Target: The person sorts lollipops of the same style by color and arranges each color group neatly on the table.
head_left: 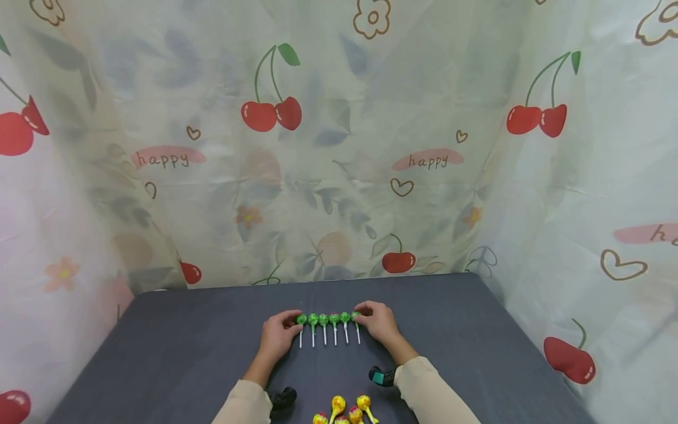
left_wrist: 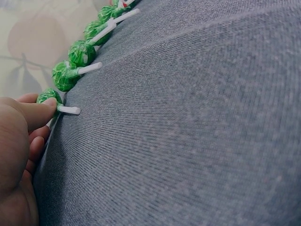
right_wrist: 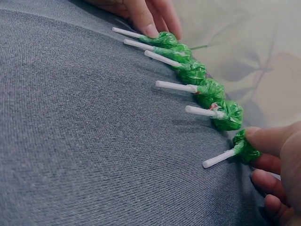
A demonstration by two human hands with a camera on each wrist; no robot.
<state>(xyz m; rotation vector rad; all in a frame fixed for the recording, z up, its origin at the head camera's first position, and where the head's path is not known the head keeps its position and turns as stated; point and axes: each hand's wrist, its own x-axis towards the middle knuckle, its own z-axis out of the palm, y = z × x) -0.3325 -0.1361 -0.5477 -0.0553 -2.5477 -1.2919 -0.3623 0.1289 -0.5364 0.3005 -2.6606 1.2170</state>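
Several green-wrapped lollipops (head_left: 323,320) lie side by side in a row on the dark grey cloth, their white sticks pointing toward me. At the row's left end, my left hand (head_left: 278,337) pinches the head of the leftmost lollipop (left_wrist: 49,97) between thumb and fingers. My right hand (head_left: 379,322) pinches the head of the rightmost lollipop (right_wrist: 244,147) at the other end. In the right wrist view that one sits slightly apart from its neighbour (right_wrist: 228,115), with its stick angled differently. The lollipops between the two hands are untouched.
Several yellow-wrapped lollipops (head_left: 338,405) lie near the table's front edge, partly cut off by the frame. A dark wrist camera strap (head_left: 382,376) is by the right sleeve, another dark device (head_left: 283,398) by the left. A cherry-print curtain (head_left: 323,147) surrounds the grey table (head_left: 201,347).
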